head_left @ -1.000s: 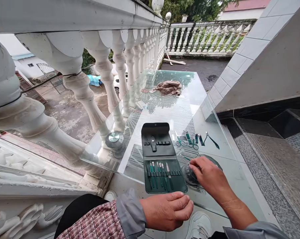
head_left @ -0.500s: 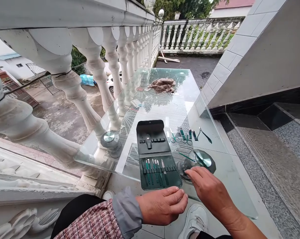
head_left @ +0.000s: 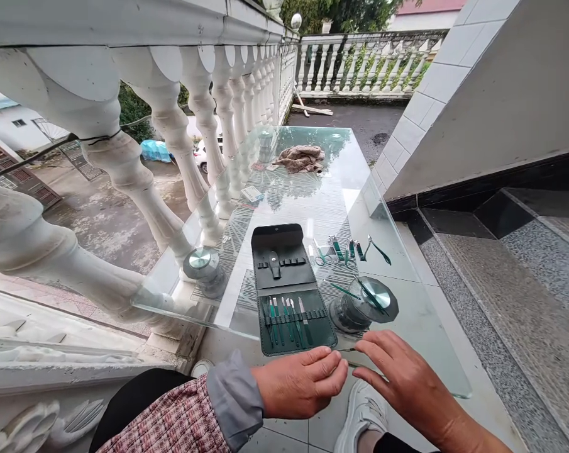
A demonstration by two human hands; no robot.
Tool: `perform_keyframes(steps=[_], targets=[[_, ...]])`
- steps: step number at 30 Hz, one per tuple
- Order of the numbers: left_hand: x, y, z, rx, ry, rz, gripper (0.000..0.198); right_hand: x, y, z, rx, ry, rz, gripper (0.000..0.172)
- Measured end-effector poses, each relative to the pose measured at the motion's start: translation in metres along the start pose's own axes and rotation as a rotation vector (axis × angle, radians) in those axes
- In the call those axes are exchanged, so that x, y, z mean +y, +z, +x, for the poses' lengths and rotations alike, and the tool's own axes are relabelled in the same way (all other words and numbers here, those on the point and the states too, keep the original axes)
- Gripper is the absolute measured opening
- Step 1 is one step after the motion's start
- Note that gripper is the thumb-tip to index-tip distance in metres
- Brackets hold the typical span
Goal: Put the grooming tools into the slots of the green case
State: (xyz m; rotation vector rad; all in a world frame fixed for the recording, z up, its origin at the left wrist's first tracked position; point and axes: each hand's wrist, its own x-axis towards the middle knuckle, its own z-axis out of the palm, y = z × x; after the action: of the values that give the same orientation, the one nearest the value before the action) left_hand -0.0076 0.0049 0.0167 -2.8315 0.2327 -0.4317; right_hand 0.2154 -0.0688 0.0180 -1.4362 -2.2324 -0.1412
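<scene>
My left hand [head_left: 307, 380] is closed, thumb and fingers pinched on a slim tool with two thin prongs [head_left: 346, 350]. Most of that tool is hidden by the fingers, so its exact kind is unclear. Facing it, my right hand [head_left: 400, 371] has thumb and forefinger parted around the prong ends. Just beyond my left hand lies an unfolded dark green manicure case [head_left: 291, 283], with several slim green-handled tools [head_left: 287, 319] in its loops. Two thin green tools [head_left: 371, 294] rest on the glass to the right. Behind them are nail clippers [head_left: 336, 247], small scissors [head_left: 322, 257] and cuticle nippers [head_left: 378, 248].
The glass table [head_left: 303, 195] stands on round metal-topped supports [head_left: 204, 264]. A crumpled brown cloth [head_left: 299, 159] and a small card [head_left: 253, 194] lie farther back. White balusters [head_left: 171, 126] line the left, stone steps [head_left: 482, 277] the right.
My right thumb and forefinger have gone from pinched to parted, and the thin prongs now show between my hands. The view has shifted slightly. The case and laid-out tools stay in place.
</scene>
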Motion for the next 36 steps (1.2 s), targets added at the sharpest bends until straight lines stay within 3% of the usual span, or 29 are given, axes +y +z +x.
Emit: perform_keyframes(steps=[3,12,15,17,19,23,27,36], targets=[[0.0,0.0,0.001,0.002,-0.005,0.002,0.03,-0.003,-0.002,0.001,-0.018,-0.005,0.001,0.008],[0.004,0.002,-0.002,-0.003,-0.042,-0.001,0.033,-0.002,-0.009,0.002,-0.108,0.03,0.09,0.023],[0.005,0.001,-0.002,0.012,-0.036,-0.006,0.034,0.006,-0.02,0.005,-0.066,0.183,0.21,0.021],[0.006,0.001,-0.002,0.017,-0.039,-0.002,0.034,0.008,-0.025,0.012,0.014,0.36,0.302,0.015],[0.006,0.001,-0.002,0.014,-0.057,0.011,0.035,0.005,-0.027,0.024,0.077,0.537,0.421,0.02],[0.007,0.003,-0.001,0.003,-0.071,0.041,0.037,-0.011,-0.016,0.058,0.059,0.782,0.801,0.023],[0.007,0.002,-0.001,-0.008,-0.058,0.015,0.036,-0.024,0.001,0.092,0.094,0.86,1.133,0.023],[0.008,-0.003,-0.003,-0.041,-0.092,0.024,0.039,-0.032,0.032,0.135,0.064,0.97,1.271,0.041]])
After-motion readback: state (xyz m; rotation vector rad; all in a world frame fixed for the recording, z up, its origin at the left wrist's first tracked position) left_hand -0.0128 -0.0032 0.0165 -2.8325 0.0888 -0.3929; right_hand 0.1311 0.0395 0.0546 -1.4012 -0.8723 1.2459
